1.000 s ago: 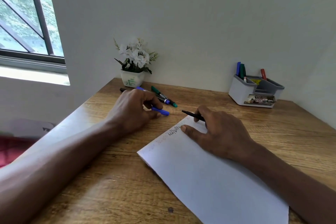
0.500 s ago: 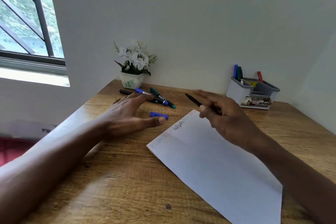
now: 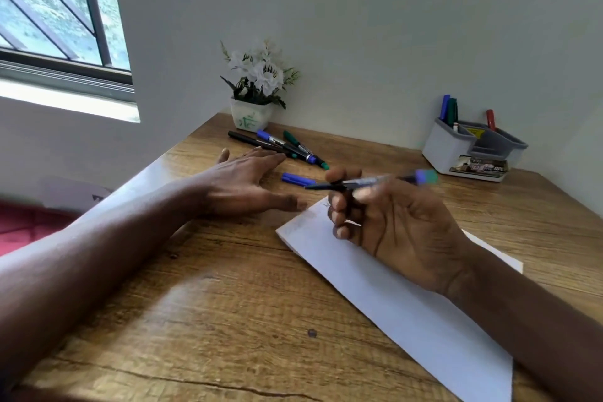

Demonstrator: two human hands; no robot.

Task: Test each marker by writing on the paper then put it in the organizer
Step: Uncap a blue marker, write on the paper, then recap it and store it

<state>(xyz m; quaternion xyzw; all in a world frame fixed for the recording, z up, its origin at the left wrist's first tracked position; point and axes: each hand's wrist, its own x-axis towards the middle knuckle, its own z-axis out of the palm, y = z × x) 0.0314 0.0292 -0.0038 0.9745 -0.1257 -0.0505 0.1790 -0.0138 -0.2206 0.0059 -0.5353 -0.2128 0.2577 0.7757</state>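
My right hand [image 3: 394,232] hovers over the white paper [image 3: 401,307] and grips an uncapped marker [image 3: 368,182] held level, dark tip pointing left, blue end to the right. My left hand [image 3: 243,184] lies flat and open on the wooden table, fingers spread, just left of a loose blue cap [image 3: 295,179]. Several capped markers [image 3: 287,147] lie in a pile beyond the left hand. The grey and white organizer [image 3: 456,153] stands at the back right with blue, green and red markers upright in it. Faint scribbles mark the paper's top corner.
A small white pot of white flowers [image 3: 256,88] stands against the back wall behind the marker pile. The wall [image 3: 359,26] borders the table at the back and right. A window is at the left. A red object [image 3: 29,225] sits beyond the table's left edge.
My right hand has lifted off the paper and turned the marker level. My left hand has let go of the blue cap, which now lies on the table, and has opened flat.
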